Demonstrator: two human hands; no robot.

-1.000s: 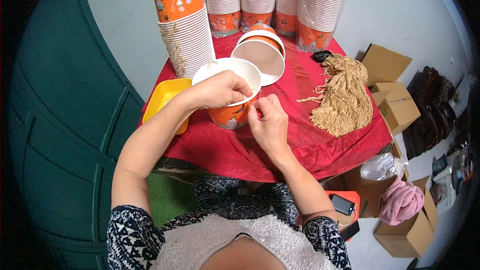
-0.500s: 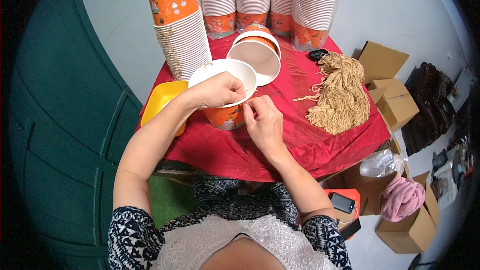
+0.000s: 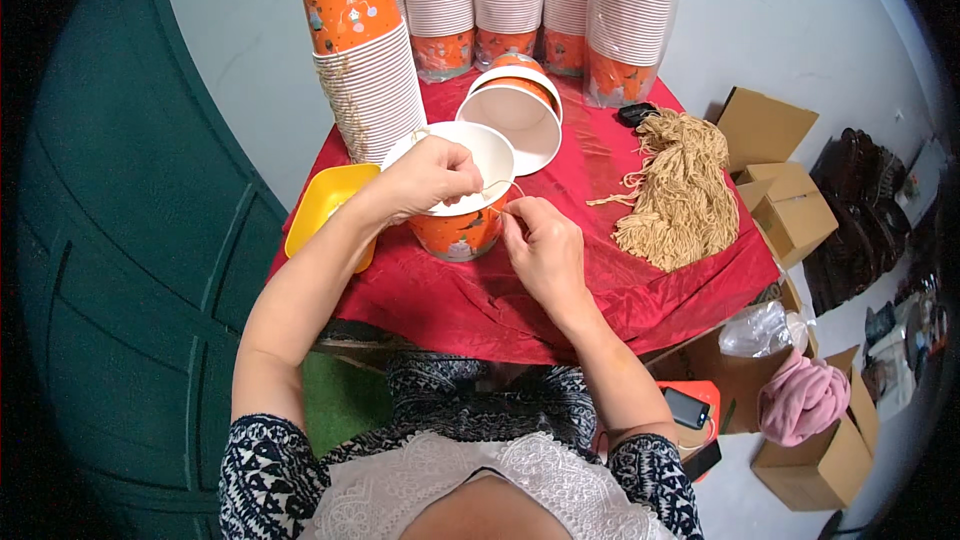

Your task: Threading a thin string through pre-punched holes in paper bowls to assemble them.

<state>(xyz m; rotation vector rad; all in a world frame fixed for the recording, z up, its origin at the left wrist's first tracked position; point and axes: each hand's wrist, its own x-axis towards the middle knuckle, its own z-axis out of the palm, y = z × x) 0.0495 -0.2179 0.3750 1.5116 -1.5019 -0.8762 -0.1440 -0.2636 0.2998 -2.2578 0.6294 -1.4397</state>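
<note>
An orange-patterned paper bucket with a white inside stands upright near the table's middle. My left hand is over its mouth, fingers pinched on one part of a thin tan string. From there the string loops across the right side of the rim to my right hand. That hand pinches the string just outside the bucket wall, thumb and forefinger together. Another bit of tan string shows at the rim's far left. Part of the near rim is hidden behind my left hand.
Behind lie two nested buckets on their side. A tall bucket stack stands at left, above a yellow tray. Wrapped stacks line the back. A tan string bundle rests on the red cloth at right.
My right hand has moved a little to the right and nearer to me, away from the bucket wall. More string now shows between my hands. My left hand has shifted slightly.
</note>
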